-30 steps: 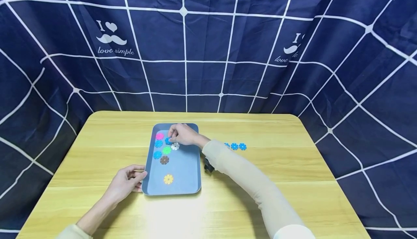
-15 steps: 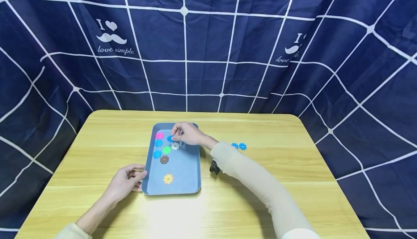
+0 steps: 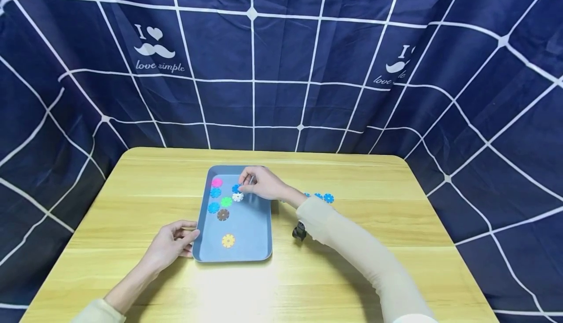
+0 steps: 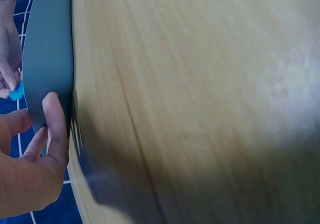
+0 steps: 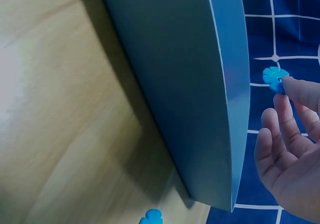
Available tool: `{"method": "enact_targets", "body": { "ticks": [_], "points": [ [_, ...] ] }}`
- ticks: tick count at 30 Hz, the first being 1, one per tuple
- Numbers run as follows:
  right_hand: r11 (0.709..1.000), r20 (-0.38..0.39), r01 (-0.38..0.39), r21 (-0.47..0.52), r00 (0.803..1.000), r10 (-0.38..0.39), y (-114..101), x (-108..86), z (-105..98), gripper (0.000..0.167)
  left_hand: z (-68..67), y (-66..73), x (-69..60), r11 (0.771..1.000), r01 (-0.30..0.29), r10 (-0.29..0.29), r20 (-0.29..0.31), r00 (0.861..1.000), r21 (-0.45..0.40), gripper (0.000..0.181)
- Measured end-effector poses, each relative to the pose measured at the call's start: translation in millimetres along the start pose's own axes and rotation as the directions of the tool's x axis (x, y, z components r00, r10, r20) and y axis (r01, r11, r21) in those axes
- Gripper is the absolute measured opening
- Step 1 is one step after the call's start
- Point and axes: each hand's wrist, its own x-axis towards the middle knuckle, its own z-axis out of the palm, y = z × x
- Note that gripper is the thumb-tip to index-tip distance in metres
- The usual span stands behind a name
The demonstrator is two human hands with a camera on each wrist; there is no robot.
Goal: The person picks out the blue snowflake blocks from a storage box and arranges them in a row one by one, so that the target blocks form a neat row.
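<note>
Over the far part of the grey tray (image 3: pixel 246 235), my right hand (image 3: pixel 264 183) pinches a blue snowflake disc (image 5: pixel 274 78) between thumb and fingertips. The right wrist view shows this disc raised above the tray rim. At the tray's near left side, my left hand (image 3: pixel 169 245) holds the edge, thumb at the rim and a finger (image 4: pixel 56 119) against the outer wall. Inside the tray lie a pink disc (image 3: pixel 217 182), two blue discs (image 3: pixel 215 192), a green disc (image 3: pixel 226 201), a white disc (image 3: pixel 237 197), a brown disc (image 3: pixel 223 214) and a yellow disc (image 3: pixel 228 241).
Several blue discs (image 3: pixel 328 198) lie in a row on the wooden table (image 3: pixel 360 245) right of the tray, partly hidden by my right forearm. A black device (image 3: pixel 299 231) sits under that wrist. A dark blue curtain (image 3: pixel 281 103) with white lines hangs behind the table.
My right hand has moved to the right with the blue disc, lifting it from among the others in the tray. The left hand stays at the tray's edge.
</note>
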Motion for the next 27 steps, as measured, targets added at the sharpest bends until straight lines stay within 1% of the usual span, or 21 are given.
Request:
{"method": "enact_targets", "body": {
  "ticks": [4,10,17,23,27],
  "points": [
    [1.000,-0.009,0.009,0.019,1.000,-0.009,3,-6.6,-3,0.009,-0.1,-0.6,0.9,1.000,-0.003,0.003,0.002,1.000,-0.002,0.046],
    [1.000,-0.040,-0.007,0.020,0.999,0.008,6,-18.7,-10,0.009,-0.4,-0.8,1.7,1.000,-0.007,0.007,0.004,1.000,-0.001,0.046],
    [1.000,-0.070,-0.009,0.022,0.998,0.010,15,-32.7,-21,0.008,-1.0,-0.4,1.6,1.000,-0.006,0.006,0.003,1.000,-0.001,0.046],
    [0.998,-0.084,-0.017,0.054,0.996,0.021,22,-45.0,-28,0.008,-0.8,1.1,0.7,1.000,-0.001,0.001,-0.001,1.000,-0.007,0.046],
    [0.997,-0.107,-0.011,0.071,0.994,0.019,26,-55.5,-34,0.009,-0.7,2.3,-0.2,1.000,-0.002,0.002,0.001,1.000,-0.013,0.046]
  ]
}}
